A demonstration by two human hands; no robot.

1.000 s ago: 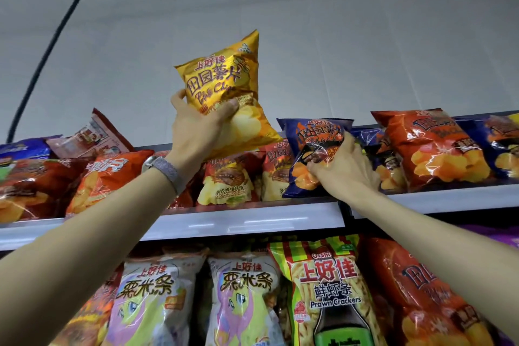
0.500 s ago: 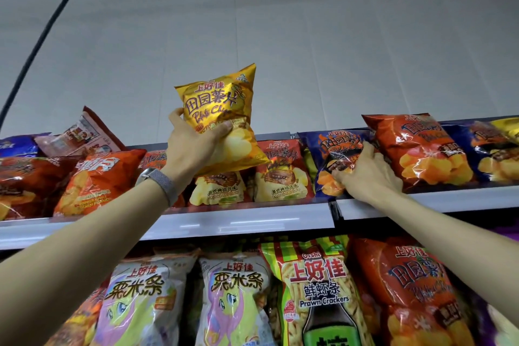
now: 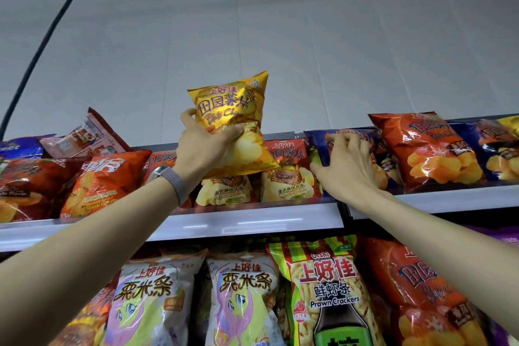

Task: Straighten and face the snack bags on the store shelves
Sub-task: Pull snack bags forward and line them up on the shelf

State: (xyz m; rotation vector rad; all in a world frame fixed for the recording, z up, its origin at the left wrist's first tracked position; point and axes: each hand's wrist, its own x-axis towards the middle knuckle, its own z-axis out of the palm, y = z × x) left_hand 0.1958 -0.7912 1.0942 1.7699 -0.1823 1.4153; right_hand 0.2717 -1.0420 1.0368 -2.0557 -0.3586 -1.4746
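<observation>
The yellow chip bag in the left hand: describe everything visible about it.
The yellow chip bag is glossy foil, printed with red and dark Chinese characters above pictured pale chips. It is puffed, upright and tilted slightly, front facing the camera, raised above the red bags on the top shelf. The left hand grips its lower left side, thumb across the front. Its crimped top edge is intact.

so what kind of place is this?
Likely a shop's snack aisle: two tiers of white shelf packed with branded chip bags, prawn crackers below, and a left hand holding a yellow bag.
</observation>
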